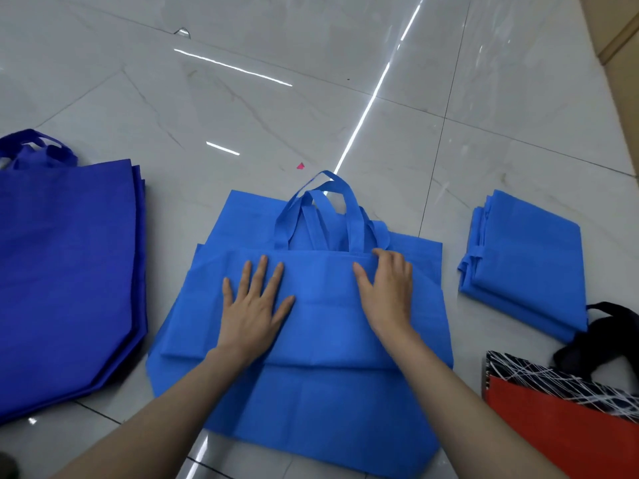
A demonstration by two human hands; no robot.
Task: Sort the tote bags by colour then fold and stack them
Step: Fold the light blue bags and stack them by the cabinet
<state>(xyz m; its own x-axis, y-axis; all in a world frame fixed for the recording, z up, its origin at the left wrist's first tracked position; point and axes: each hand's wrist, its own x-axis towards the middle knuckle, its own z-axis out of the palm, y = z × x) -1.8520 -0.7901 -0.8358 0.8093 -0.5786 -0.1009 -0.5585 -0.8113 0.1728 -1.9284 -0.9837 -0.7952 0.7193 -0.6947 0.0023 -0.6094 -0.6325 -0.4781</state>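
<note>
A pile of light blue tote bags (311, 402) lies flat on the floor in front of me. The top light blue bag (321, 305) is folded into a band across the pile, its handles (321, 209) pointing away from me. My left hand (254, 305) presses flat on the band with its fingers spread. My right hand (387, 288) rests on the band's upper right edge, fingers curled at the fold. A stack of folded light blue bags (525, 261) sits to the right. A stack of unfolded dark blue bags (65, 271) lies to the left.
A red bag with a black-and-white line pattern and black handles (560, 423) lies at the lower right. A small pink scrap (300, 165) sits on the glossy grey tiled floor (242, 108) beyond the pile. A beige wall base (619, 36) runs along the top right.
</note>
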